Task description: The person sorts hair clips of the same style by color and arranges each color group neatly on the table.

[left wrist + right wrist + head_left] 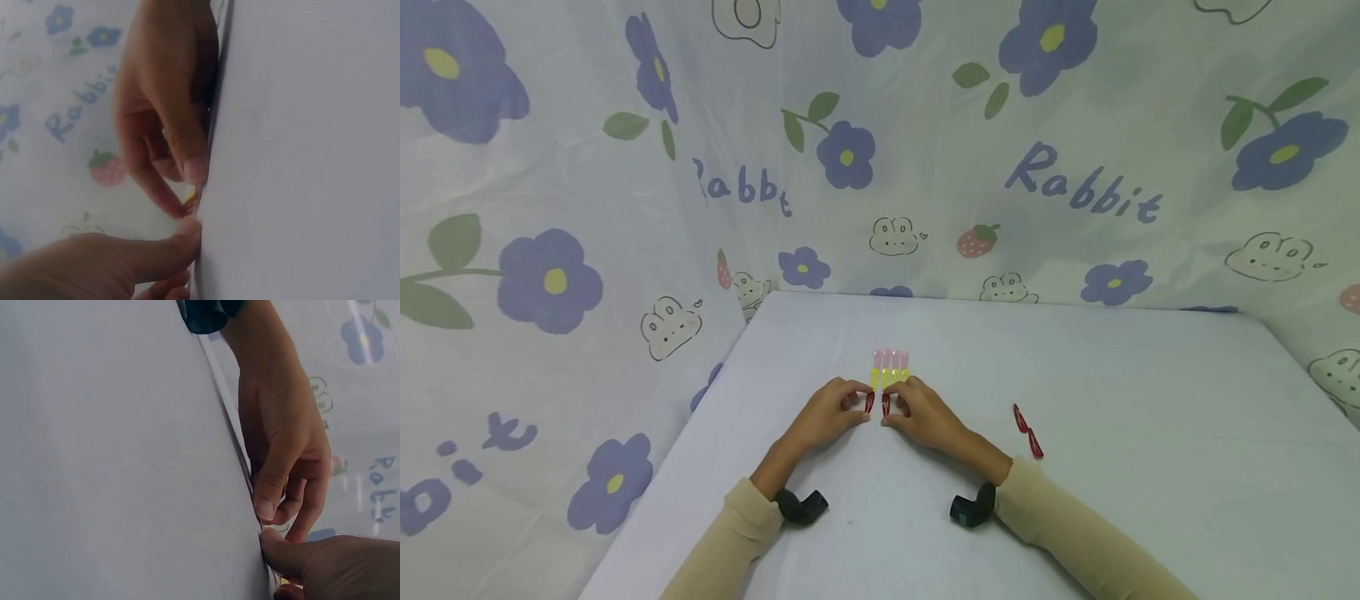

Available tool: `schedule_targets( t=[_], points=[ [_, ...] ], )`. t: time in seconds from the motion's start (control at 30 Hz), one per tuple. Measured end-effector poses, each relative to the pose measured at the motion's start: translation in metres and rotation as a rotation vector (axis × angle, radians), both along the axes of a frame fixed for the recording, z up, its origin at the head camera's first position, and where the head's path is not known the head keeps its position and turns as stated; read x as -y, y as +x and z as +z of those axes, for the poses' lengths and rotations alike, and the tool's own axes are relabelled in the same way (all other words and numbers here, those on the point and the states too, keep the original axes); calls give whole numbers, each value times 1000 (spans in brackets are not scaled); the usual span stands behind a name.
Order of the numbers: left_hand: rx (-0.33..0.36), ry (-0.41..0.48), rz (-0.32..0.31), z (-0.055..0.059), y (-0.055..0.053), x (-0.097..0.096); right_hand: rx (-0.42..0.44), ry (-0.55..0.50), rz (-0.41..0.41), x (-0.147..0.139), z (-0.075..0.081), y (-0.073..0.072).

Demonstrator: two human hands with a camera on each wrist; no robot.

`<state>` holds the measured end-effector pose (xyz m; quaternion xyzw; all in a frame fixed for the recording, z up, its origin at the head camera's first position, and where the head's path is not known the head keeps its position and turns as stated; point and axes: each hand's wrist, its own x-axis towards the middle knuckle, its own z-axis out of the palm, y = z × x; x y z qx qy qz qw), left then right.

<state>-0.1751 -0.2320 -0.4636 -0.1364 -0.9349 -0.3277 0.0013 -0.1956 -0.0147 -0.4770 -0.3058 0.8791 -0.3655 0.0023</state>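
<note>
In the head view, my left hand (831,412) pinches a red snap hair clip (869,403) between thumb and forefinger. Just to its right, my right hand (928,414) pinches a second red hair clip (886,406) the same way. Both clips lie lengthwise, close below a row of several yellow hair clips (875,380), partly hidden by the fingers. Beyond those is a row of several pink hair clips (886,358). From the left wrist, a sliver of red clip (192,204) shows at the right hand's (165,94) fingertips.
Two more red hair clips (1028,442) lie end to end on the white table (1150,400), right of my right hand. A patterned cloth (940,167) hangs behind the table and along its left side. Each wrist wears a dark camera (805,507).
</note>
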Motion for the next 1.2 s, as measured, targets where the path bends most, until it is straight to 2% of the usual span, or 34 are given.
schedule_targets(
  t=[0.17, 0.37, 0.73, 1.2],
  points=[
    [15, 0, 8, 0, -1, -4, -11, 4, -43, 3, 1, 0],
    [16, -6, 16, 1, -1, -4, -32, -11, -57, 5, 2, -1],
    [36, -8, 33, 2, 0, -3, -20, 10, -48, 7, 3, 0],
    [26, -4, 17, 3, 2, -1, -32, 16, -35, 6, 4, 1]
  ],
)
